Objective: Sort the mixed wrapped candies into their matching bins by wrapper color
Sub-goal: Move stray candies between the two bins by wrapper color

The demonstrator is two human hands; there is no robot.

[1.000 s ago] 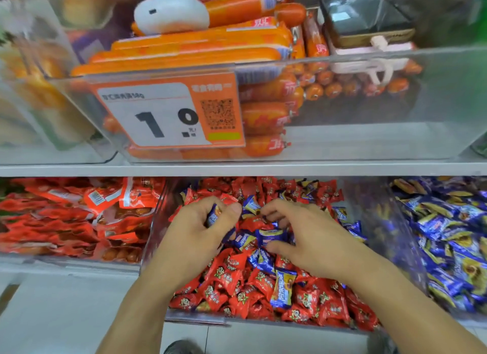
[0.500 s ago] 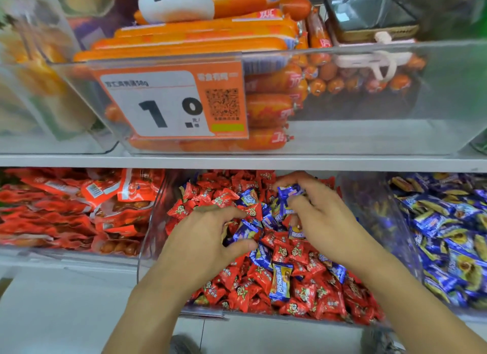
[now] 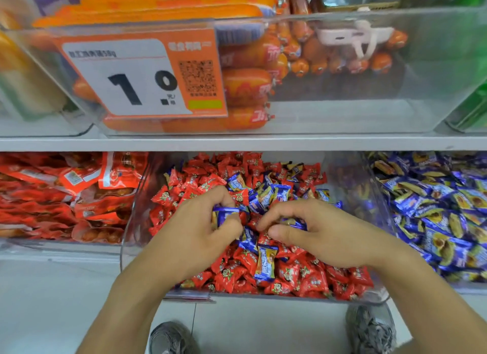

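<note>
A clear middle bin (image 3: 131,222) on the lower shelf holds red wrapped candies (image 3: 303,274) with several blue wrapped candies (image 3: 264,264) mixed in. My left hand (image 3: 195,232) is inside it, fingers curled round blue candies (image 3: 226,214). My right hand (image 3: 324,232) is beside it over the pile, gripping more blue candies (image 3: 293,223) between thumb and fingers. The bin to the right (image 3: 379,195) is full of blue wrapped candies (image 3: 434,208).
A bin of red snack packets (image 3: 66,195) stands to the left. The upper shelf (image 3: 237,143) carries a clear bin of orange sausages (image 3: 245,90) with an orange price tag (image 3: 142,77). My two shoes (image 3: 369,330) show on the tiled floor below.
My right hand came back from the rear of the bin toward the middle. Both hands have closed round blue candies and sit closer together. The camera has tilted down a little.
</note>
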